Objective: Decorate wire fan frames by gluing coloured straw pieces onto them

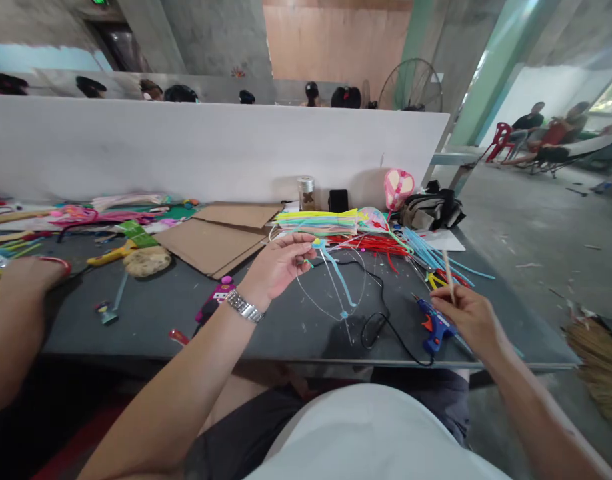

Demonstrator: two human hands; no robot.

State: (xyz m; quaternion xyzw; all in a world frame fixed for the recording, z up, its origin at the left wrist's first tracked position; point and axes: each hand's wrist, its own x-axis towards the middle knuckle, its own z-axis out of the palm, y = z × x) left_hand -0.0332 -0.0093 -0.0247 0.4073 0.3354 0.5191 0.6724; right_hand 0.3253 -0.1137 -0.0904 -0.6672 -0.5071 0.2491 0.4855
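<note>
My left hand is closed, with thumb and fingertips pinching a light-blue pipe-cleaner figure by its top, where a small yellow piece shows. Thin wire loops hang from the figure over the table, with a blue knot near their lower end. In my closed right hand a thin pale stick points upward. Just left of that hand, and partly behind it, lies a blue glue gun with an orange trigger. Its black cord curls across the table.
Brown cardboard lies left of centre. Yellow, blue and red pipe-cleaner bundles lie behind my left hand. A co-worker's hand is at the far left, near a stone. A white partition backs the dark table.
</note>
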